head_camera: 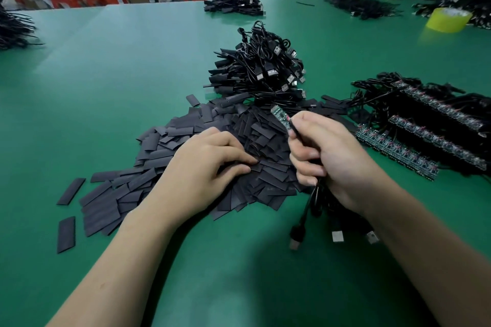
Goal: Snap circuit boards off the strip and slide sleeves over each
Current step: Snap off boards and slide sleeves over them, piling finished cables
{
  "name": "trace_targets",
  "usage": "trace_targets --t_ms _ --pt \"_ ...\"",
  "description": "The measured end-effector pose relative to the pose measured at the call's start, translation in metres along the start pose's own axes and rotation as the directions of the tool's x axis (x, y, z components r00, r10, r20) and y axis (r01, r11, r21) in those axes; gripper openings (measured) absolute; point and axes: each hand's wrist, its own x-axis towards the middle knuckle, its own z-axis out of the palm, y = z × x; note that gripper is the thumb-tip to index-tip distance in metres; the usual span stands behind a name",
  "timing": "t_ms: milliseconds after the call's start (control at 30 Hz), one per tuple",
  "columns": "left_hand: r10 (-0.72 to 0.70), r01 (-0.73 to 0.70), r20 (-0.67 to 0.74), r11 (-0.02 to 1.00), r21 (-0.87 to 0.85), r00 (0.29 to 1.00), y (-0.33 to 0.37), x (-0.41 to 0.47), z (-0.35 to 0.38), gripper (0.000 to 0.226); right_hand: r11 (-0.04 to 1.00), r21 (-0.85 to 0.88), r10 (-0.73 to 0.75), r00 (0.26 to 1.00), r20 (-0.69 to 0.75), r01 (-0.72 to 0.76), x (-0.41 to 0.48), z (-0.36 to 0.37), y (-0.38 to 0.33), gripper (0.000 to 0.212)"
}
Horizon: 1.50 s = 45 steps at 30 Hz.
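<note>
green table point(132, 61), sleeve pile point(170, 146) before cable heap point(261, 69) (tape roll point(449, 20) beyond)

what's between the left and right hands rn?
Head view: only black sleeves of the pile lie between the left hand and the right hand, which grips cables.
</note>
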Motion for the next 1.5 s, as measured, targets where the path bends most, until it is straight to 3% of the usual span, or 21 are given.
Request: trace_targets --t_ms 167,233,367,533,700,833,967,1133,1500 --pt "-0.031 0.031 -0.122 1.0 -0.001 0.992 0.005 0.0 0.003 0.009 0.985 -0.172 -0.007 1.0 -0.018 0.004 0.002 0.003 0.008 0.028" --pt "-0.119 0.088 -0.19 0.983 -0.163 0.975 0.007 0.0 0.004 0.007 0.971 -0.238 -0.047 0.999 -0.025 0.04 0.002 0.003 0.011 0.029" --pt "-0.227 0.137 -0.176 0.901 -0.412 0.958 0.011 0.002 0.005 0.015 0.932 -0.362 -0.032 0.999 -0.002 0.029 0.003 0.002 0.015 0.045" --pt "-0.31 0.177 -0.15 0.808 -0.562 0.939 0.015 0.002 0.007 0.014 0.953 -0.296 -0.048 0.997 0.055 0.062 0.001 0.004 0.016 0.021" --pt "-0.155 0.052 -0.282 0.938 -0.342 0.947 0.022 0.002 0.007 0.027 0.95 -0.308 -0.059 0.998 -0.003 0.055 0.001 0.005 0.016 0.024" --pt "-0.142 0.053 -0.339 0.964 -0.26 0.93 0.021 0.002 0.006 0.023 0.938 -0.339 -0.077 0.997 0.015 0.078 0.0 0.008 0.016 0.025" --pt "-0.202 0.091 -0.372 0.951 -0.296 0.906 0.017 0.001 0.003 0.02 0.953 -0.288 -0.108 0.994 -0.023 0.097 0.0 0.008 0.013 0.036" --pt "-0.305 0.139 -0.384 0.904 -0.403 0.871 0.011 0.001 0.0 0.017 0.869 -0.479 -0.159 0.987 -0.029 0.125 -0.001 0.004 0.01 0.038" --pt "-0.283 0.116 -0.383 0.908 -0.403 0.879 0.01 0.001 0.002 0.016 0.75 -0.65 -0.18 0.983 -0.02 0.124 -0.006 0.009 0.002 0.039"
